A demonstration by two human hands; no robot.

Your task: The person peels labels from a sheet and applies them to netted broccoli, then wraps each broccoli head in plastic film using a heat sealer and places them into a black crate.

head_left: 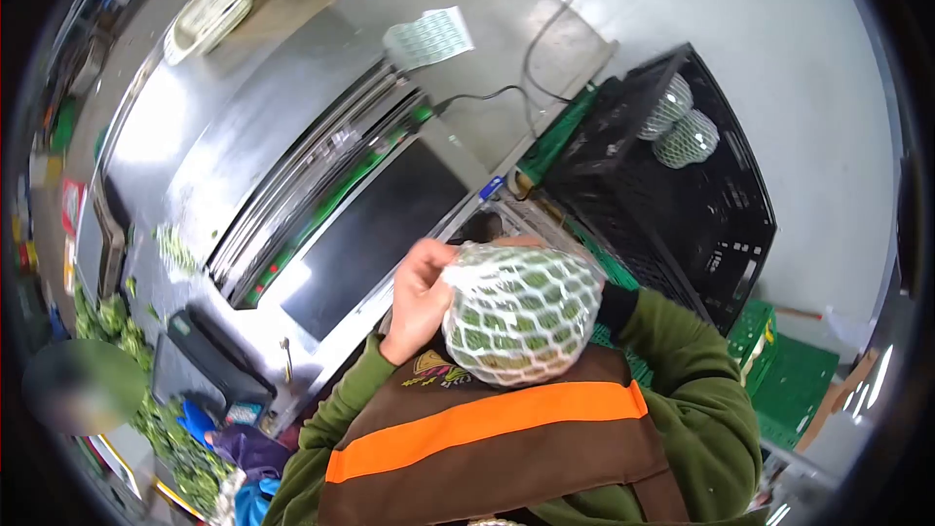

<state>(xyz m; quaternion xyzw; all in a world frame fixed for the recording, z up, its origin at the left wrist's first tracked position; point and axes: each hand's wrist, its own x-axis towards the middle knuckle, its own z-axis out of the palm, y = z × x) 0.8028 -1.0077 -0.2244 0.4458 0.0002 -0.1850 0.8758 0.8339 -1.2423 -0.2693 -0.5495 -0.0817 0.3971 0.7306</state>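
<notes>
A large round green fruit (521, 317) in a white foam net and clear film sits in front of my chest; its exact kind is not clear. My left hand (424, 292) is closed at its upper left side, with thumb and fingers pinching the gathered film. My right hand (518, 242) is mostly hidden behind the fruit and supports it from the far right side; only a little of it shows along the top edge. Just beyond my left hand lies the dark flat plate (375, 234) of a film-wrapping machine, with metal rollers (312, 170) behind it.
To the right stands a black crate (726, 234) holding similar netted fruits (687, 139). Green crates (794, 385) are below it. A sheet of labels (429, 37) and a white basket (211, 12) lie on the metal table (292, 58). Leafy greens and another person are at left.
</notes>
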